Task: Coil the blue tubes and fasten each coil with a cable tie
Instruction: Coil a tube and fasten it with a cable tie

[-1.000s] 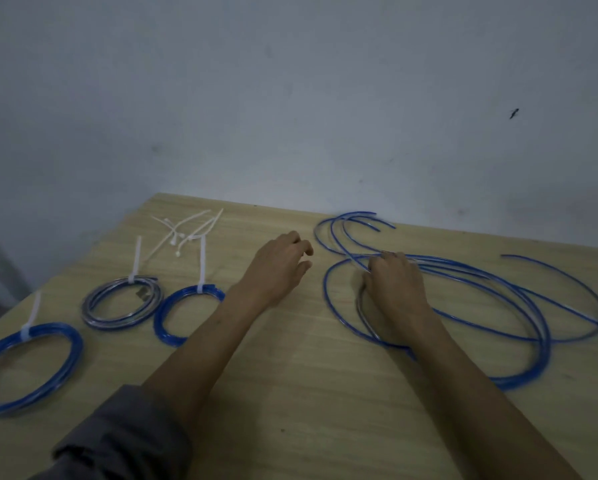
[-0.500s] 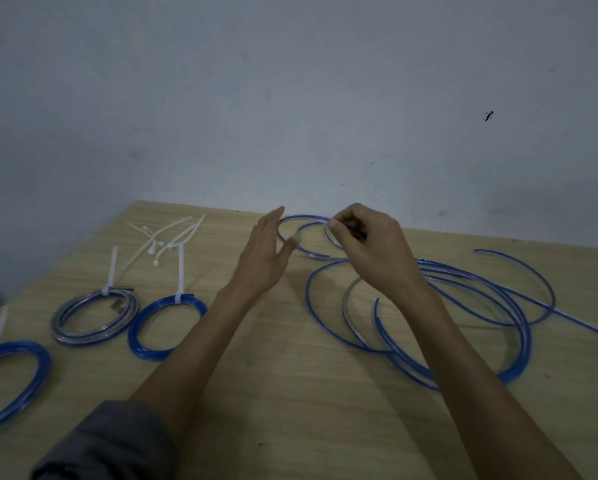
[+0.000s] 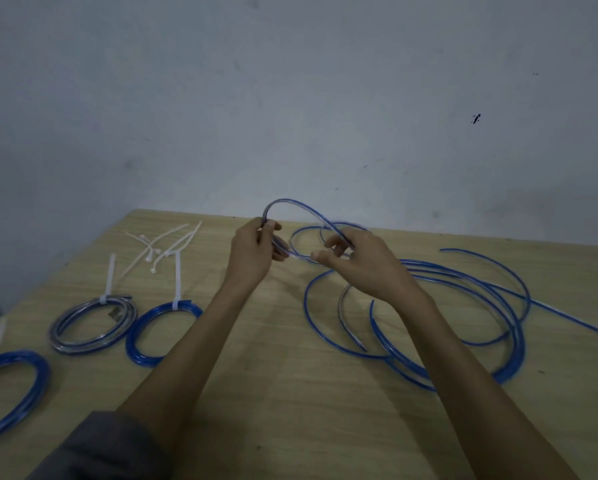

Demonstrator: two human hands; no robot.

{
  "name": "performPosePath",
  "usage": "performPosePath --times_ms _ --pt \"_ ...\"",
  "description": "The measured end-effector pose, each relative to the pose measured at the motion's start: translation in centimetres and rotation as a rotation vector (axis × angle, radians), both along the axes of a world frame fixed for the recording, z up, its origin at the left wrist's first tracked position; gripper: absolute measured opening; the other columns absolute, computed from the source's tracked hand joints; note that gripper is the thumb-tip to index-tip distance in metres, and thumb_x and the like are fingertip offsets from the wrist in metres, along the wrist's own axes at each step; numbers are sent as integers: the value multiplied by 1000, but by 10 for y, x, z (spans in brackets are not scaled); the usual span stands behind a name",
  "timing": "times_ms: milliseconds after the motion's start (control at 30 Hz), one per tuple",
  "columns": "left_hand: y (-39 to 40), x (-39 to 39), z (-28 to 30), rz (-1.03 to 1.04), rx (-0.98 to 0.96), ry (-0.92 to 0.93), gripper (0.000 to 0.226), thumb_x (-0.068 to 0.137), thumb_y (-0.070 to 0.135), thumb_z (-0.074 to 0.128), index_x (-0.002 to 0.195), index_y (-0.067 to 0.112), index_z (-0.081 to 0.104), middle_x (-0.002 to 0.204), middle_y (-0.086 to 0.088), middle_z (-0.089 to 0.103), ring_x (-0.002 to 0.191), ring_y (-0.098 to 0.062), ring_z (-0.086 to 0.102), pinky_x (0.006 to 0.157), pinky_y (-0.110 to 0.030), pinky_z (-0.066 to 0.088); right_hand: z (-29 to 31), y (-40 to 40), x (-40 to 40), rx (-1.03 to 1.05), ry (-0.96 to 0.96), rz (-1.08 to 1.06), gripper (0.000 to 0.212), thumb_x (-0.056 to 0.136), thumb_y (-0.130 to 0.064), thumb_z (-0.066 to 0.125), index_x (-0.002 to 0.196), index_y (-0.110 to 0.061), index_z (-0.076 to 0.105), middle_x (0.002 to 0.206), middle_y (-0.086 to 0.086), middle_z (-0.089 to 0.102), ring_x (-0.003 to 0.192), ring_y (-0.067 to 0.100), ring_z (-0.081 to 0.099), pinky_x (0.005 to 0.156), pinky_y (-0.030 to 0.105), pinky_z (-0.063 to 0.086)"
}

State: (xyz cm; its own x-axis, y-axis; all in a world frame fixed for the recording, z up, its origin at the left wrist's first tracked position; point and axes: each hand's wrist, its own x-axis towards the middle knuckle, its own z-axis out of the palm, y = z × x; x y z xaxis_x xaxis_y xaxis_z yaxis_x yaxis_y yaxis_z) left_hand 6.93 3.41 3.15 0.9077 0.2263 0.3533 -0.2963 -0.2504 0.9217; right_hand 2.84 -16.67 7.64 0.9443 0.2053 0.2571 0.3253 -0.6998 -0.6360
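Left hand [image 3: 254, 249] now gripping the newly raised tube loop [image 3: 292, 208].

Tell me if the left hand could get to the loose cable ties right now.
Probably not at once. The left hand grips the tube loop that both hands hold up. The loose cable ties lie bare on the table just to its left, with nothing between, once it lets go.

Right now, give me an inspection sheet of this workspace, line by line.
Surface: light wooden table.
Job's things: three tied tube coils at left; loose blue plastic tubing at right; spare white cable ties at back.
Clutter: nothing seen.
Hands: left hand grips a raised tube loop; right hand pinches it.
Cables: nothing seen apart from the tubing.
Surroundings: grey-white wall with a dark mark.
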Motion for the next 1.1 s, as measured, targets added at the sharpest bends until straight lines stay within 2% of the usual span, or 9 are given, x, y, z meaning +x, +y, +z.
performPosePath --times_ms 100,200,300,433,500,600,767,933,1100 --pt "-4 -2 7 -50 -110 89 25 107 12 43 102 -3 62 72 -16 69 50 -12 67 53 -21 55 3 3 -4 90 53 111 37 84 -55 72 106 -25 68 87 -9 69 86 4 65 75 24 51" --pt "-10 -5 10 -111 -186 189 25 106 10 45 104 -6 63 64 -9 68 49 -12 65 54 -22 54 11 6 -9 289 34 237 16 93 -25 71 101 -12 71 78 2 72 70 0 65 66 13 46" --pt "-15 -6 7 -108 -234 245 25 103 18 53 112 -4 62 71 -5 70 56 -15 66 58 -28 56 12 4 -9 459 19 188 13 94 -18 70 90 -6 75 76 6 75 59 -5 59 58 6 40" --pt "-21 -19 5 222 249 -269 13 91 18 63 102 17 56 98 4 60 83 -14 59 75 -29 49 7 -4 -2 612 59 57 18 93 -23 71 91 -6 76 74 2 75 48 3 45 51 14 37" --pt "-30 -27 10 -46 388 -380 12 90 8 56 97 14 63 95 5 64 89 -12 59 82 -30 48 6 -5 0 661 120 55 18 92 -24 73 90 -7 77 71 2 72 49 11 35 48 21 32" --pt "-43 -37 16 -412 428 -159 19 103 18 49 109 13 67 99 3 71 97 -7 64 88 -26 48 6 -5 1 678 164 57 20 92 -22 72 93 -2 76 66 5 64 47 9 36 48 24 31" --pt "-48 -35 2 -360 520 -73 43 108 40 36 86 17 65 58 4 50 52 -7 46 55 -27 34 8 -5 2 720 247 96 37 101 -33 59 102 2 72 66 3 52 46 8 33 46 21 29" --pt "-49 -31 -3 -391 214 -3 30 110 24 31 98 24 58 70 1 57 60 -7 51 61 -25 43 11 0 -1 686 245 118 34 108 -25 45 107 -5 72 71 2 53 48 8 32 47 20 30" --pt "-50 -21 8 -388 -228 150 28 106 16 37 90 16 60 65 1 44 55 -9 35 58 -28 26 9 9 -4 545 181 175 35 108 -24 43 101 -6 71 67 -4 55 49 6 36 49 19 32"
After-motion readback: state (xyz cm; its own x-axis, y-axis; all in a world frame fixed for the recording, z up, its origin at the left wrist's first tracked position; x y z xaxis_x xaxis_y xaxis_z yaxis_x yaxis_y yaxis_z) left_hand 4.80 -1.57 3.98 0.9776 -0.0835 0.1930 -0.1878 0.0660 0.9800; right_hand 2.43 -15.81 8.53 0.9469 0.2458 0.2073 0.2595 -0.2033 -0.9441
